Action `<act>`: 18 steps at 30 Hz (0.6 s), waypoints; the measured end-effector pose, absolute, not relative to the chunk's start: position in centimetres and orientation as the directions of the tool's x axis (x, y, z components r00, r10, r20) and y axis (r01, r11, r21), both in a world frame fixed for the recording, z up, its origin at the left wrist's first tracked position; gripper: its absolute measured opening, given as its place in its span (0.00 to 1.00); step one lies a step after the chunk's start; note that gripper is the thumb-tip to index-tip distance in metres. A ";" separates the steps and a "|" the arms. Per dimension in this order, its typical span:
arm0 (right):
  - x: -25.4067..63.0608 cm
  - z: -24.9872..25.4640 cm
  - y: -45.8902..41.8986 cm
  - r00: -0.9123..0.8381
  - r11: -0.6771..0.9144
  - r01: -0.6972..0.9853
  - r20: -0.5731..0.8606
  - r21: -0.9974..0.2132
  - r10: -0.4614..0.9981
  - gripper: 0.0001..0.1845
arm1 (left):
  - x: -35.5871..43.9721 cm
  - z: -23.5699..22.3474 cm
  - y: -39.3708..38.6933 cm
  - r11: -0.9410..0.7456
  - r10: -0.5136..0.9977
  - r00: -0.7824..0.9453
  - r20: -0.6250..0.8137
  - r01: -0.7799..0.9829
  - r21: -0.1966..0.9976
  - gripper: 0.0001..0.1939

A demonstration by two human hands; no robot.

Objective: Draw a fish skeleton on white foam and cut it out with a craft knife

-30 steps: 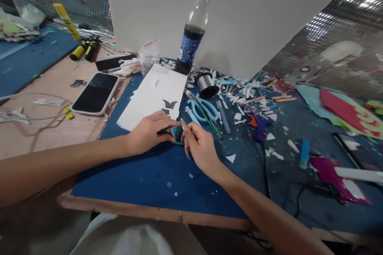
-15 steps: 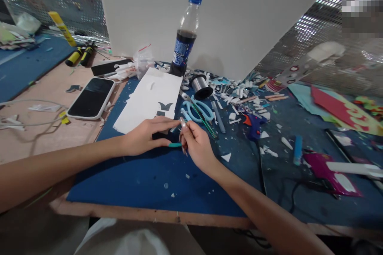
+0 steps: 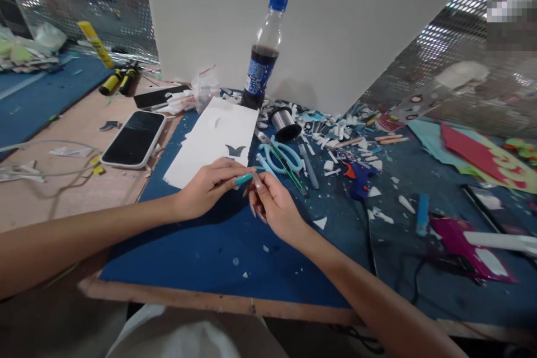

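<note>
My left hand (image 3: 210,185) pinches a small curved teal piece (image 3: 243,179) between thumb and fingers, above the blue mat (image 3: 184,257). The fingertips of my right hand (image 3: 272,201) are closed at the right end of this piece, its thumb on top. What the piece is made of I cannot tell. Just beyond my left hand lies a white sheet (image 3: 205,134) with a dark grey cut shape (image 3: 235,150) on it. Light blue scissors (image 3: 280,155) rest behind my right hand, with a green thin stick (image 3: 291,173) across them.
A cola bottle (image 3: 262,61) stands at the back by a wire spool (image 3: 285,124) and many white scraps (image 3: 331,128). To the left is a phone (image 3: 134,139). A blue glue gun (image 3: 359,180) lies right, its cord running forward. Further right lies a magenta packet (image 3: 470,249).
The teal piece has risen and tilted up at its right end. My left fingers, stretched out before, have bent around it. The view has shifted slightly.
</note>
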State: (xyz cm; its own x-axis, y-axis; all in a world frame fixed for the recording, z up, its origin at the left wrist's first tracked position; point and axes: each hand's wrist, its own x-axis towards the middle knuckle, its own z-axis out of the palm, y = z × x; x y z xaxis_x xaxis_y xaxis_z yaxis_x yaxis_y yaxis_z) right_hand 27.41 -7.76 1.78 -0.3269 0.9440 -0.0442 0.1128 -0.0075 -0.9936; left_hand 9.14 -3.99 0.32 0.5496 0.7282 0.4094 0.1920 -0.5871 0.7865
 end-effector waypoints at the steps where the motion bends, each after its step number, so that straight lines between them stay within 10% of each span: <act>1: 27.5 1.8 -7.7 -0.341 -0.017 0.108 -0.054 -0.994 0.938 0.15 | 9.1 0.4 -4.0 -0.591 0.729 0.545 0.413 0.197 0.782 0.15; 11: 28.2 1.9 -7.0 -0.323 0.026 0.182 -0.035 -0.983 0.946 0.06 | 8.9 0.8 -4.1 -0.666 0.667 0.577 0.471 0.179 0.724 0.16; 18: 28.4 1.3 -6.9 -0.171 0.292 0.453 0.239 -0.843 0.956 0.05 | 8.8 0.6 -4.2 -0.718 0.632 0.590 0.502 0.203 0.666 0.17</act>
State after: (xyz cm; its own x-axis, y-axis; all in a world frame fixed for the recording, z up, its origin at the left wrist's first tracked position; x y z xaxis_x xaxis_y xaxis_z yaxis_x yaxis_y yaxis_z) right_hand 28.35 -6.91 1.28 -0.1710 0.9559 0.2389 0.4529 0.2916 -0.8425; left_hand 8.76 -4.19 0.61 0.5897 0.6323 0.5023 0.2026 -0.7180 0.6659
